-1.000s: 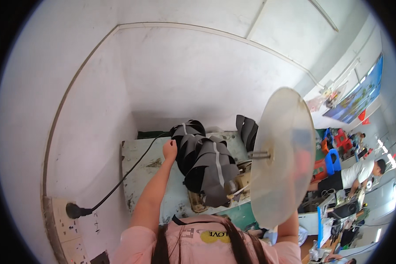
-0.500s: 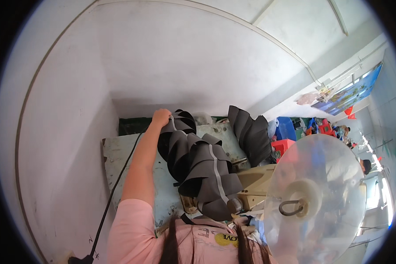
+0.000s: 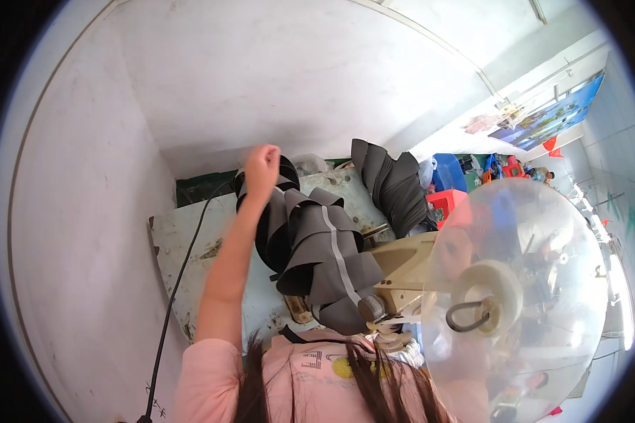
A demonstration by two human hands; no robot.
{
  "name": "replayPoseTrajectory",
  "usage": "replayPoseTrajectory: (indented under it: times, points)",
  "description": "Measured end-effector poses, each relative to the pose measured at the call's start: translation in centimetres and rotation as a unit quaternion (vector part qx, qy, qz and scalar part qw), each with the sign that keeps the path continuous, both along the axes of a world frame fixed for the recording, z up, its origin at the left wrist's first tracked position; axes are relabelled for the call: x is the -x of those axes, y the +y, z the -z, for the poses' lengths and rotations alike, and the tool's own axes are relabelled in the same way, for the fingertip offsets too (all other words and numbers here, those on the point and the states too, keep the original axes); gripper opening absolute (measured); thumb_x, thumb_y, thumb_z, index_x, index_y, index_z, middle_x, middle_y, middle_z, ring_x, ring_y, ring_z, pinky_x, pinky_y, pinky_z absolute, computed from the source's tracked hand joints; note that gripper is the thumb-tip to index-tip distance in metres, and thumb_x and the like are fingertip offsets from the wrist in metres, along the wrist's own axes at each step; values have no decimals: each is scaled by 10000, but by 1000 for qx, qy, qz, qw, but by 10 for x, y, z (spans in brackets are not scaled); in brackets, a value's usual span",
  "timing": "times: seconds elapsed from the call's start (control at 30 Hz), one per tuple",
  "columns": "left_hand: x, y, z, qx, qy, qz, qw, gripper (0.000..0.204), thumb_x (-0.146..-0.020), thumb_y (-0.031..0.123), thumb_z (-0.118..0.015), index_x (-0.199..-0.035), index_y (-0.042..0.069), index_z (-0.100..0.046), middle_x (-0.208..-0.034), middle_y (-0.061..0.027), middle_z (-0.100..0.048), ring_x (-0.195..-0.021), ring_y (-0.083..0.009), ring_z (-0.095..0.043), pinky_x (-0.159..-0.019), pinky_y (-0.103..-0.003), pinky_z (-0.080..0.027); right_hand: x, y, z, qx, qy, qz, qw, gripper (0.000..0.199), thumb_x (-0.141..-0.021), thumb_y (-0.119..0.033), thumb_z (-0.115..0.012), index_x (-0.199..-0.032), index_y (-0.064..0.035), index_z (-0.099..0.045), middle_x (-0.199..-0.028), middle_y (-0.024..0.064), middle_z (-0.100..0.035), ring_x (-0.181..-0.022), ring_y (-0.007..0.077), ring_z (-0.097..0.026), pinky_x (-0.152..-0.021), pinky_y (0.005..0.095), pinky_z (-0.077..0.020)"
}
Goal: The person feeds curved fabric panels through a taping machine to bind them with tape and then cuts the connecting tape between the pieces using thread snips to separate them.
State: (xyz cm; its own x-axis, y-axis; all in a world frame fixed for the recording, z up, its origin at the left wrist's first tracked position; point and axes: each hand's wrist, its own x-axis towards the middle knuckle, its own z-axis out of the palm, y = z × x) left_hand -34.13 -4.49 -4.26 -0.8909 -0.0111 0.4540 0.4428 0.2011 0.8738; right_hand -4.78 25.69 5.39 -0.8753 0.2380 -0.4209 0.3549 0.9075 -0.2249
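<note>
My left hand is raised over the far end of a chain of dark grey curved sheet pieces. Its fingers are curled closed, and whatever they hold, if anything, is hidden. A light grey strip runs along the overlapping pieces toward the beige sewing machine, where the near end lies by a round metal part. My right hand does not show; only a pink sleeve appears dimly through a clear plastic disc at the right.
A fanned stack of dark grey pieces lies at the back of the worn pale table. A black cable crosses the left side. Red stool and blue bin stand beyond; white walls enclose the left and back.
My left hand has lifted off the chain's far end and shifted slightly right, now over the pieces. The whole view has tilted, so the table sits higher in the picture.
</note>
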Motion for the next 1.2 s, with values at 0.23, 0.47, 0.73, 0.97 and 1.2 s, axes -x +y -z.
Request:
replayPoseTrajectory:
  times: [0.23,0.47,0.73,0.97,1.2]
  points:
    - [-203,-33,-70,-87,-59,116,988,173,-770,94,-500,-636,-13,-485,-558,-89,-481,-478,-182,-456,-444,-265,-351,29,-26,-24,117,6,-14,993,203,-759,-134,-494,-818,50,-555,-716,81,-544,-670,166,-533,-616,269,-426]
    - [-242,-15,-8,-69,-332,215,916,512,-794,364,-480,-1081,-59,-445,-988,-172,-526,-878,-263,-508,-785,-304,-382,66,-65,-46,237,2,-31,971,187,-756,-141,-523,-774,38,-573,-638,43,-564,-593,122,-561,-552,236,-464]
    - [-204,-8,-40,-314,-562,376,667,474,-756,348,-554,-1036,-28,-481,-968,-97,-532,-849,-161,-523,-735,-264,-417,100,-143,-43,299,-112,-35,947,138,-720,-68,-549,-737,66,-574,-630,87,-575,-554,123,-577,-511,227,-496]
    - [-211,-3,-29,-376,-574,322,652,316,-714,151,-599,-921,-75,-521,-824,-117,-573,-705,-185,-566,-621,-297,-470,99,-148,-34,286,-117,-5,951,122,-712,-49,-551,-737,67,-578,-633,89,-575,-550,137,-576,-496,237,-497]
    - [-218,-4,-32,-396,-563,293,664,344,-732,101,-559,-1012,-75,-461,-919,-133,-556,-761,-205,-573,-687,-310,-473,105,-161,-25,179,-108,-44,977,127,-684,-64,-553,-703,57,-587,-579,99,-571,-504,146,-573,-480,246,-491]
